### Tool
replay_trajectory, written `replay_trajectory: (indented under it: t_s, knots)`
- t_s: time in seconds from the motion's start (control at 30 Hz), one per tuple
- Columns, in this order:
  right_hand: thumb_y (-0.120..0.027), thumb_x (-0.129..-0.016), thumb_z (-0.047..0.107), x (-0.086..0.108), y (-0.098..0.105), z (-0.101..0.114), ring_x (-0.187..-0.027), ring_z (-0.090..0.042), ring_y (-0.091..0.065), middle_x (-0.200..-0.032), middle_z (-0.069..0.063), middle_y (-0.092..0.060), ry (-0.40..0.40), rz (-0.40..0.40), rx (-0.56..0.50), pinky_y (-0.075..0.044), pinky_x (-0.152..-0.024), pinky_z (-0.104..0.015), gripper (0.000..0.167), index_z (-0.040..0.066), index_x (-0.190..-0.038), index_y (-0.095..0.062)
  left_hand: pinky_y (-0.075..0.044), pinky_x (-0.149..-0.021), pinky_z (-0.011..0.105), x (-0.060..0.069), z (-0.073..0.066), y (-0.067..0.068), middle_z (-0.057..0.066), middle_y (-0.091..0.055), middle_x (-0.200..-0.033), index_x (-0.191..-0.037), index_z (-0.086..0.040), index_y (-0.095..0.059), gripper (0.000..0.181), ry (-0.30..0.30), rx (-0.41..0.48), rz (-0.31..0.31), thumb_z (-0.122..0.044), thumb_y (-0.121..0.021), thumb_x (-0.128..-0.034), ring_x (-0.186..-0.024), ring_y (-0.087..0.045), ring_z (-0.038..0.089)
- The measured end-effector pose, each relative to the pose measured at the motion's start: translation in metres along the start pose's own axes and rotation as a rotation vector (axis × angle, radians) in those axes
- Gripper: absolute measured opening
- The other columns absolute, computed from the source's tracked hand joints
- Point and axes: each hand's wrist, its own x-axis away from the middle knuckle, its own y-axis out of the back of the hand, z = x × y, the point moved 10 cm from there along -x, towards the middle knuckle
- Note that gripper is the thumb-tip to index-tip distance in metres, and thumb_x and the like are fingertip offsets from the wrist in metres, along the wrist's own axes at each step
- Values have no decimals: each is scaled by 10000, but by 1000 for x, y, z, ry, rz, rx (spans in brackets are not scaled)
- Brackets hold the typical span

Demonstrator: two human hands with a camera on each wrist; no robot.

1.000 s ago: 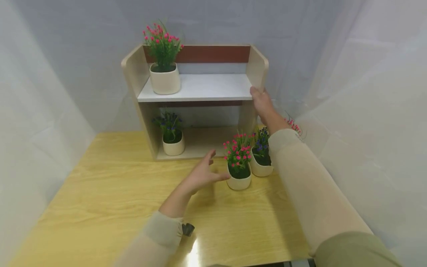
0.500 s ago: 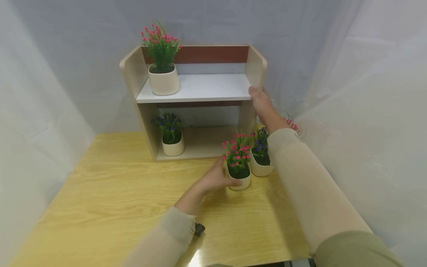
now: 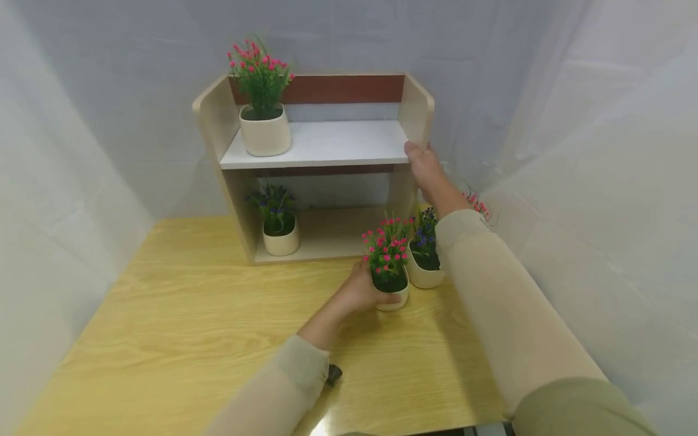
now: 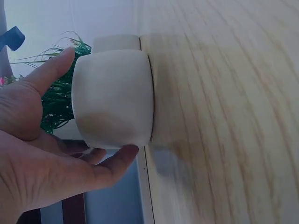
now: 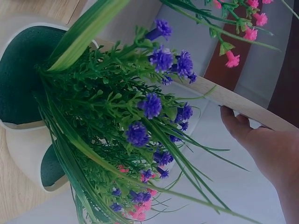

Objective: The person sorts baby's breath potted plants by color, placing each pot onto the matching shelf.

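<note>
My left hand point(image 3: 360, 290) grips a white pot of pink flowers point(image 3: 388, 254) standing on the table, thumb across its near side. In the left wrist view, the thumb lies by the rim of the white pot point(image 4: 114, 98), and the fingers reach along its other side. Up at the two-tier shelf point(image 3: 338, 142), my right hand point(image 3: 426, 172) holds the right side panel, thumb on the inner face. Beside the gripped plant stands a pot of purple flowers point(image 3: 425, 260), close under my right forearm. It fills much of the right wrist view as purple flowers point(image 5: 152, 105).
A pink-flowered pot point(image 3: 265, 133) sits at the left of the upper board. Below it, a blue-purple plant point(image 3: 280, 233) stands on the lower board. Other pink flowers point(image 3: 477, 206) peek out behind my right sleeve. White sheeting point(image 3: 600, 151) surrounds the wooden table point(image 3: 191, 315).
My left hand has moved right and closed around the pink-flowered pot. The right hand keeps its hold on the shelf panel. The whole view has shifted slightly.
</note>
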Motion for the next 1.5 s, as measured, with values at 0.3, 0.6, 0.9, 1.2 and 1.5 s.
replay_trajectory:
  t_s: [0.3,0.6,0.9,1.2,1.5]
  knots:
    - [-433,-1157,459,0,-3,2,-1635,-315,-347,-1768,-121,-343,-1,2,-8,-246,-1381,-526,666,214,-1735,-210,-358,-1307,625,-3,1,7,263,-343,-1727,-1723,-118,-252,1161,-21,-33,-32,-349,-958,-831,-1573,-405,493]
    - [-433,-1156,441,0,-3,1,-1635,-311,-351,-1776,-115,-331,-12,3,-4,-251,-1382,-502,677,215,-1743,-182,-374,-1308,589,-3,0,9,190,-505,-1671,-1686,-143,-369,1059,-64,15,-3,-280,-967,-824,-1545,-486,432]
    - [-434,-1155,423,-1,-1,1,-1636,-330,-348,-1782,-118,-313,-31,-2,-9,-269,-1374,-525,682,224,-1747,-162,-565,-1136,561,7,8,21,192,-527,-1647,-1676,-89,-372,1079,-16,79,-5,-403,-954,-825,-1405,-622,436]
    - [-428,-1158,402,0,-2,-1,-1599,-354,-399,-1752,-156,-353,-23,15,-30,-314,-1351,-535,667,201,-1740,-170,-587,-1104,560,21,3,39,201,-484,-1679,-1686,-67,-348,1126,-23,40,-33,-466,-949,-821,-1442,-580,437]
    - [-420,-1150,394,-2,0,-1,-1615,-359,-374,-1759,-168,-339,-14,-1,-2,-282,-1365,-534,672,187,-1741,-176,-595,-1097,553,34,-3,67,114,-452,-1720,-1712,-105,-290,1154,-16,53,-80,-484,-935,-833,-1478,-569,413]
